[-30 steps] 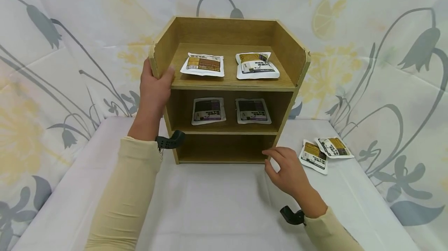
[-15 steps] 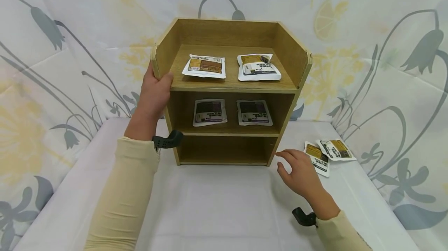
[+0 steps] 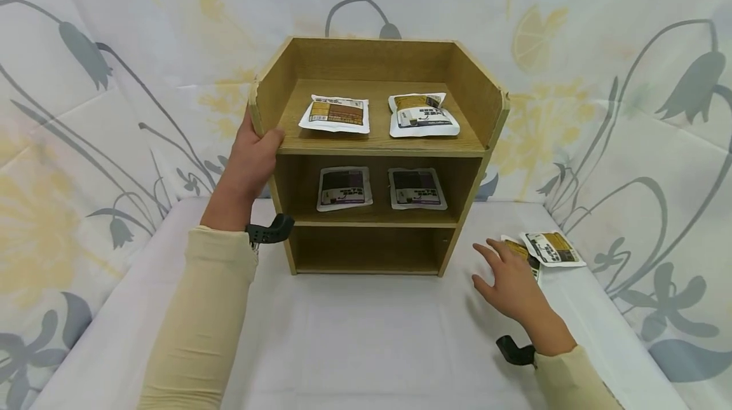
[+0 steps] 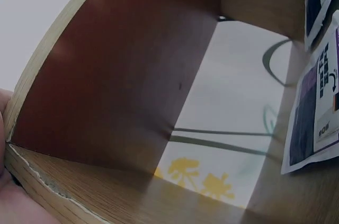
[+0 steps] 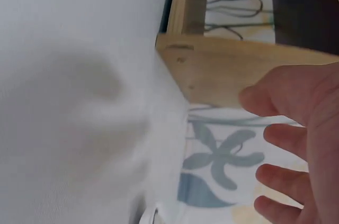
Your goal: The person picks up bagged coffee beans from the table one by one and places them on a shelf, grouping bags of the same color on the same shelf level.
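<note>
A small wooden shelf (image 3: 377,151) with three levels stands upright at the back of the table. My left hand (image 3: 248,159) grips the front edge of its left side panel near the top board; the fingertips are hidden behind the panel. To the right of the shelf, my right hand (image 3: 509,283) hovers with fingers spread and nothing in them. Beyond it lie two white food pouches with yellow labels, one pouch (image 3: 553,249) overlapping another (image 3: 517,248), which the hand partly covers.
On the top level lie a brown-labelled pouch (image 3: 336,114) and a yellow-labelled pouch (image 3: 423,115). Two dark-labelled pouches, a left one (image 3: 345,188) and a right one (image 3: 417,188), lie on the middle level. Flowered cloth (image 3: 606,111) hangs behind and beside the white table (image 3: 366,340).
My right hand has moved right, away from the shelf's lower right corner toward the two pouches, and its fingers have spread. The left hand keeps its grip on the shelf.
</note>
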The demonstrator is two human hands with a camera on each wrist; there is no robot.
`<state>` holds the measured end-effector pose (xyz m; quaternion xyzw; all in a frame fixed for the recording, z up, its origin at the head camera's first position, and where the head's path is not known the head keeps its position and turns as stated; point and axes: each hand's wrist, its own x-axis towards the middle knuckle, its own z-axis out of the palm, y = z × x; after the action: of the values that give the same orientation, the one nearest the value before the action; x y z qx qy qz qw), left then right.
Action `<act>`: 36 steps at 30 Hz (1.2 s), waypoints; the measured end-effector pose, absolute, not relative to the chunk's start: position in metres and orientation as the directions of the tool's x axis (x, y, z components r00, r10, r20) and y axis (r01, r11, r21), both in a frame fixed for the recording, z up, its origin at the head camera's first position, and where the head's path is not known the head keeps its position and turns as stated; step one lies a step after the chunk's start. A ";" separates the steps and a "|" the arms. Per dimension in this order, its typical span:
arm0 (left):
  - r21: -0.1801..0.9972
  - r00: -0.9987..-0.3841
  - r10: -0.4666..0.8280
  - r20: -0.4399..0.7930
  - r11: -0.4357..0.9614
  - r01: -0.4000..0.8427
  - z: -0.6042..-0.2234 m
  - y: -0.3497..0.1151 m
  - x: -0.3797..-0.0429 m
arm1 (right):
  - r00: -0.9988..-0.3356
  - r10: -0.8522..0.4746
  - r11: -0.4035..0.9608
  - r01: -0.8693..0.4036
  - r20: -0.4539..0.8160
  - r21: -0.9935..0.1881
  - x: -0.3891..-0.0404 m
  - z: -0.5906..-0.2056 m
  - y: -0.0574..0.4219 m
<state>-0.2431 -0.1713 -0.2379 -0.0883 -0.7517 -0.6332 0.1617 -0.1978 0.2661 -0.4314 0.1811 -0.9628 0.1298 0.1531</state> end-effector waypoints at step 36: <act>0.923 -0.930 -0.094 0.356 0.188 0.335 -0.238 -0.169 -0.243 | -0.984 -0.178 0.961 -0.173 -0.006 -0.216 -0.227 -0.445 0.318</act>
<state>-0.2432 -0.1693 -0.2379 -0.0800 -0.7519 -0.6320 0.1698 -0.2266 0.3179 -0.4454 0.0887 -0.9901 0.1077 -0.0127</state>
